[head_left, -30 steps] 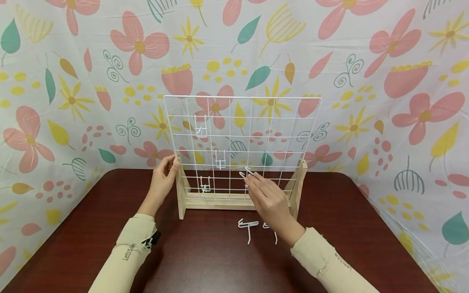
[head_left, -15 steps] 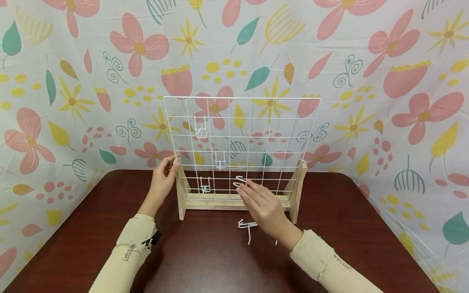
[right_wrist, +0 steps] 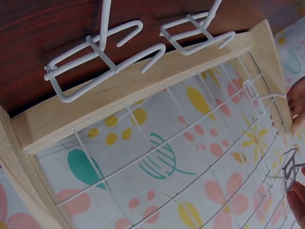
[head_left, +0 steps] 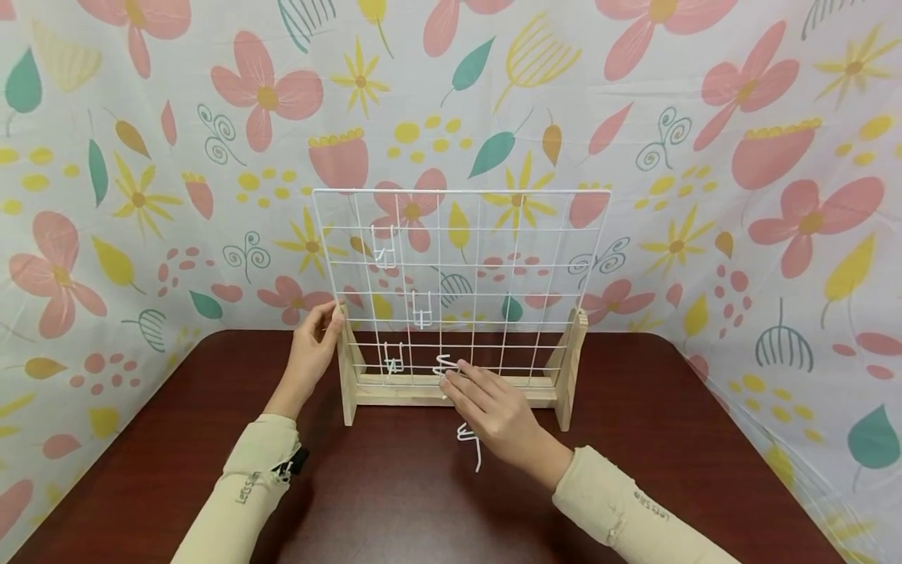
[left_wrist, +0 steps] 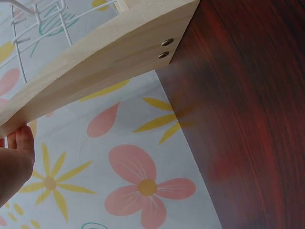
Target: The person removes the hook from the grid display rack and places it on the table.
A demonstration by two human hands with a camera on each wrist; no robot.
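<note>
A white wire grid panel point(head_left: 461, 294) stands upright in a pale wooden stand point(head_left: 458, 395). My left hand point(head_left: 315, 335) grips the top of the stand's left upright point(left_wrist: 109, 62); in the left wrist view the hand point(left_wrist: 16, 160) shows at its edge. My right hand point(head_left: 496, 411) pinches a white wire display hook point(head_left: 445, 365) by the grid's lower middle, its two bent ends toward the wires. In the right wrist view that hook point(right_wrist: 289, 171) shows at the fingertips. Three similar hooks hang on the grid's left part: upper point(head_left: 384, 249), middle point(head_left: 422, 312) and lower point(head_left: 392, 362).
Two loose wire hooks, one nearer point(right_wrist: 102, 62) and one farther point(right_wrist: 198, 33) in the right wrist view, lie on the dark red-brown table point(head_left: 395, 501) before the stand. The right hand covers much of them in the head view. A flower-patterned curtain point(head_left: 451, 102) hangs behind.
My right hand has moved left and down along the grid with the hook between its fingers. The left hand has kept its grip on the upright.
</note>
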